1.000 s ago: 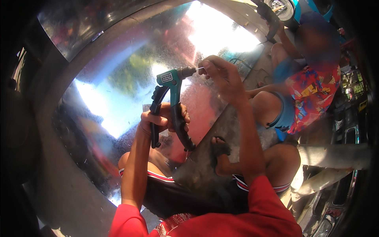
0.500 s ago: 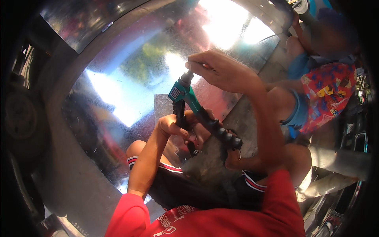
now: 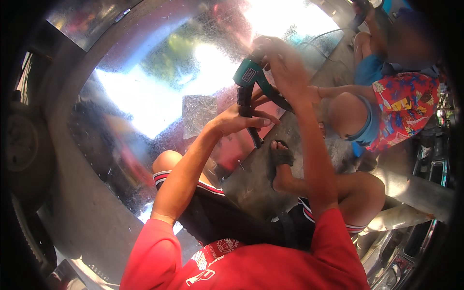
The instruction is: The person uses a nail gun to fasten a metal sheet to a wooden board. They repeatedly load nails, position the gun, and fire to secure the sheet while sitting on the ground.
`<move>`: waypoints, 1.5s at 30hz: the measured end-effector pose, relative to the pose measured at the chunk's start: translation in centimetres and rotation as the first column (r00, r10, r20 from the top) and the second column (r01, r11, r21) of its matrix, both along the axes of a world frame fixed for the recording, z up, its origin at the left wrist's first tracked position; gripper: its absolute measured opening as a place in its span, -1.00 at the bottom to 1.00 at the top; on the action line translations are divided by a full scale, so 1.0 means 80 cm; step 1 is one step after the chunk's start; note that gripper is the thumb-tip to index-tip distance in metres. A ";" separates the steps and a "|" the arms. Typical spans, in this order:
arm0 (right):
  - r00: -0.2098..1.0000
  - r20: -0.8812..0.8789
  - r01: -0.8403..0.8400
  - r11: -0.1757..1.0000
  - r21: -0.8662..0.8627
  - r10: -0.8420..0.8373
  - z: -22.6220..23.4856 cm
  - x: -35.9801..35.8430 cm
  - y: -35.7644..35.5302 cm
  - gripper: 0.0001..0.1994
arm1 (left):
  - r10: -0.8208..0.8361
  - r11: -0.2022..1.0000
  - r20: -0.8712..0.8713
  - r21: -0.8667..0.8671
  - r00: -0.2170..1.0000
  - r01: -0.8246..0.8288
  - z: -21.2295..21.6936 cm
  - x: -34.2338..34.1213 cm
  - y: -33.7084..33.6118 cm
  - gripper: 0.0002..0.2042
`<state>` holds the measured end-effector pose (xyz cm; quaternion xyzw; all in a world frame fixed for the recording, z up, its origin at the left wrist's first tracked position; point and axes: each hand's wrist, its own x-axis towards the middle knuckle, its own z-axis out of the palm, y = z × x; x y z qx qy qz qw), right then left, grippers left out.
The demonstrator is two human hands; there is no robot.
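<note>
A hand riveter (image 3: 246, 73) with a green head and black ribbed handles is held up over the shiny metal sheet, nose pointing away from me. My left hand (image 3: 237, 120) grips one black handle, with some fingers stretched out past it to the right. At the nose end, my right hand (image 3: 289, 70) has its fingers curled around the tip; they are partly blurred and hide it. The other handle runs behind my right wrist. Beneath lies the large reflective metal sheet (image 3: 159, 77), with a small square grey piece (image 3: 199, 115) on it.
Another person in a red patterned shirt (image 3: 403, 113) sits close on the right, holding a dark object at the top. A cable (image 3: 321, 36) lies near the sheet's far right corner. Another metal sheet (image 3: 84, 21) is at the upper left. My sandalled foot (image 3: 281, 157) rests beside the sheet.
Both hands and the riveter have moved up and to the right, away from me. The riveter's handles have turned, and the square grey piece now shows fully.
</note>
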<state>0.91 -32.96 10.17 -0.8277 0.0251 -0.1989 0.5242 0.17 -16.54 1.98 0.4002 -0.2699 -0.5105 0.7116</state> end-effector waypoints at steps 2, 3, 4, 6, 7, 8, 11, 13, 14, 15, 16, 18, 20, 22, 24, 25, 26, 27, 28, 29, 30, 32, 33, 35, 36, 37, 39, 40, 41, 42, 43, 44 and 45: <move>0.994 -0.038 0.112 0.979 0.173 -0.107 -0.038 -0.016 -0.007 -0.64 | 0.063 0.998 -0.031 -0.030 0.998 -0.063 -0.015 -0.017 -0.023 -0.21; 0.976 -0.167 0.179 0.946 0.270 -0.137 -0.061 -0.027 -0.010 -0.63 | 0.074 0.989 -0.125 0.138 0.989 -0.057 -0.025 -0.031 -0.035 -0.30; 0.958 -0.254 0.222 0.909 0.353 -0.135 -0.086 -0.040 -0.014 -0.62 | 0.109 0.967 -0.202 0.250 0.973 -0.056 -0.038 -0.046 -0.047 -0.38; 0.877 -0.481 0.269 0.840 0.470 -0.011 -0.137 -0.066 -0.027 -0.59 | 0.198 0.921 -0.274 0.381 0.941 -0.083 -0.069 -0.076 -0.068 -0.80; 0.764 -0.642 0.334 0.811 0.481 0.066 -0.162 -0.082 -0.037 -0.56 | 0.190 0.900 -0.255 0.432 0.948 -0.064 -0.086 -0.093 -0.072 -0.79; 0.699 -0.702 0.343 0.796 0.498 0.137 -0.187 -0.101 -0.042 -0.52 | 0.171 0.870 -0.235 0.491 0.957 -0.035 -0.103 -0.113 -0.075 -0.78; 0.598 -0.767 0.492 0.649 0.581 0.233 -0.258 -0.163 -0.037 -0.50 | 0.089 0.751 -0.169 0.659 0.982 0.045 -0.143 -0.166 -0.073 -0.70; 0.636 -0.676 0.511 0.453 0.730 0.371 -0.292 -0.197 -0.037 -0.52 | -0.026 0.568 -0.074 0.820 0.997 0.076 -0.161 -0.194 -0.079 -0.62; 0.614 -0.677 0.582 0.346 0.736 0.406 -0.307 -0.207 -0.040 -0.54 | -0.011 0.560 -0.048 0.827 0.999 0.046 -0.167 -0.208 -0.082 -0.63; 0.636 -0.635 0.533 0.346 0.772 0.438 -0.320 -0.216 -0.042 -0.53 | 0.029 0.559 -0.062 0.829 0.998 0.036 -0.174 -0.218 -0.085 -0.61; 0.632 -0.632 0.529 0.346 0.775 0.448 -0.331 -0.225 -0.046 -0.53 | 0.066 0.556 -0.075 0.831 0.995 0.026 -0.180 -0.226 -0.089 -0.59; 0.607 -0.648 0.531 0.372 0.762 0.461 -0.350 -0.237 -0.052 -0.53 | 0.073 0.535 -0.088 0.844 0.993 0.036 -0.196 -0.239 -0.094 -0.41; 0.567 -0.673 0.533 0.412 0.739 0.475 -0.368 -0.243 -0.052 -0.53 | 0.111 0.516 -0.076 0.857 0.991 0.008 -0.211 -0.249 -0.097 -0.29; 0.584 -0.704 0.516 0.485 0.706 0.405 -0.382 -0.242 -0.049 -0.51 | 0.160 0.457 -0.035 0.889 0.987 -0.043 -0.222 -0.258 -0.102 -0.20; 0.511 -0.817 0.472 0.706 0.528 0.269 -0.389 -0.233 -0.048 -0.47 | 0.239 0.339 0.048 0.932 0.970 -0.129 -0.225 -0.265 -0.111 -0.15; 0.440 -0.886 0.408 0.846 0.342 0.146 -0.389 -0.224 -0.050 -0.44 | 0.285 0.339 0.034 0.931 0.958 -0.134 -0.224 -0.264 -0.117 -0.17; 0.376 -0.927 0.339 0.930 0.146 0.008 -0.383 -0.219 -0.053 -0.41 | 0.343 0.326 0.033 0.933 0.939 -0.153 -0.221 -0.262 -0.122 -0.18; 0.401 -0.916 0.274 0.956 0.104 -0.015 -0.377 -0.209 -0.056 -0.38 | 0.357 0.334 -0.018 0.936 0.934 -0.109 -0.217 -0.259 -0.128 -0.20; 0.419 -0.907 0.230 0.971 0.071 -0.033 -0.362 -0.206 -0.065 -0.33 | 0.392 0.391 -0.107 0.918 0.914 -0.060 -0.214 -0.249 -0.128 -0.21; 0.438 -0.898 0.193 0.980 0.048 -0.042 -0.346 -0.202 -0.072 -0.29 | 0.373 0.469 -0.245 0.882 0.895 0.046 -0.211 -0.238 -0.129 -0.22; 0.432 -0.902 0.183 0.979 0.089 0.001 -0.331 -0.196 -0.077 -0.27 | 0.390 0.513 -0.350 0.851 0.852 0.115 -0.208 -0.227 -0.134 -0.23; 0.341 -0.939 -0.161 0.987 -0.005 0.051 -0.300 -0.191 -0.080 -0.32 | 0.334 0.503 -0.333 0.854 0.882 0.132 -0.203 -0.218 -0.141 -0.24; 0.318 -0.947 -0.328 0.943 -0.056 0.054 -0.287 -0.190 -0.081 -0.35 | 0.329 0.510 -0.308 0.854 0.893 0.107 -0.202 -0.218 -0.143 -0.24; 0.418 -0.908 -0.413 0.886 -0.211 -0.022 -0.271 -0.193 -0.070 -0.47 | 0.414 0.521 -0.200 0.852 0.888 -0.051 -0.201 -0.233 -0.145 -0.24; 0.436 -0.898 -0.461 0.844 -0.274 -0.053 -0.265 -0.192 -0.068 -0.52 | 0.435 0.587 -0.172 0.799 0.884 -0.133 -0.203 -0.243 -0.139 -0.24; 0.435 -0.898 -0.363 0.900 -0.243 -0.067 -0.264 -0.190 -0.065 -0.57 | 0.450 0.609 -0.155 0.773 0.879 -0.176 -0.206 -0.255 -0.130 -0.24; 0.334 -0.938 -0.165 0.974 -0.154 -0.092 -0.264 -0.184 -0.065 -0.66 | 0.641 0.678 -0.309 0.657 0.703 -0.330 -0.209 -0.281 -0.126 -0.28; 0.333 -0.941 -0.156 0.981 -0.114 -0.056 -0.266 -0.182 -0.065 -0.67 | 0.701 0.680 -0.392 0.620 0.596 -0.393 -0.213 -0.290 -0.120 -0.29; 0.341 -0.939 -0.124 0.988 -0.096 -0.048 -0.268 -0.181 -0.065 -0.68 | 0.697 0.688 -0.461 0.646 0.549 -0.330 -0.219 -0.297 -0.115 -0.31; 0.306 -0.950 -0.075 0.993 -0.093 -0.066 -0.270 -0.179 -0.064 -0.69 | 0.688 0.701 -0.529 0.661 0.496 -0.266 -0.228 -0.301 -0.109 -0.32; 0.356 -0.933 -0.079 0.994 -0.080 -0.047 -0.269 -0.182 -0.062 -0.69 | 0.687 0.707 -0.584 0.675 0.433 -0.211 -0.236 -0.304 -0.107 -0.33; 0.356 -0.933 -0.062 0.995 -0.080 -0.053 -0.268 -0.186 -0.056 -0.68 | 0.665 0.733 -0.598 0.638 0.447 -0.236 -0.243 -0.310 -0.108 -0.34; 0.354 -0.933 -0.031 0.996 -0.078 -0.063 -0.264 -0.194 -0.049 -0.66 | 0.656 0.746 -0.602 0.607 0.455 -0.273 -0.250 -0.316 -0.110 -0.35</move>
